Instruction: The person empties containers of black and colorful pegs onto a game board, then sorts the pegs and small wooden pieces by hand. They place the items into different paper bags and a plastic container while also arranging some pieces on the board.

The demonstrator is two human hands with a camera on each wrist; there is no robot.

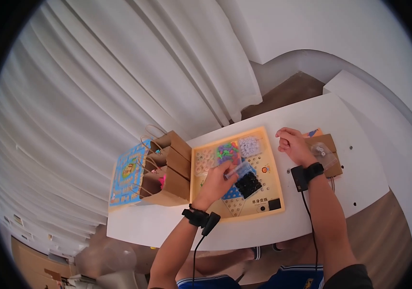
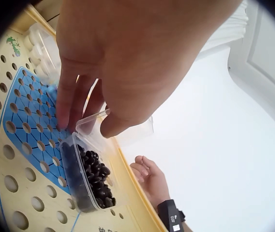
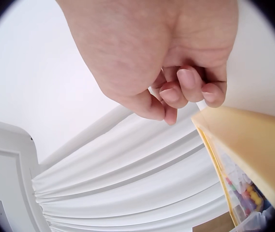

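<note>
My left hand [image 1: 214, 184] pinches the raised clear lid [image 1: 237, 170] of a small plastic box [image 1: 249, 185] filled with black round pieces. In the left wrist view the thumb lies against the lid, while other fingers reach down beside the box of black pieces [image 2: 97, 181]. This box stands on a wooden game board [image 1: 273, 192] with rows of holes and a blue printed area [image 2: 33, 116]. Beyond the board's right edge, my right hand [image 1: 292, 146] hangs above the white table. Its fingers are loosely curled in the right wrist view, with nothing visible in them.
Clear boxes of white pieces [image 1: 250, 146], coloured pieces [image 1: 228, 153] and pale rings [image 1: 205, 161] stand along the board's far side. Brown paper bags [image 1: 179, 180] with handles stand to its left. A brown cardboard piece [image 1: 333, 168] lies right, near my forearm.
</note>
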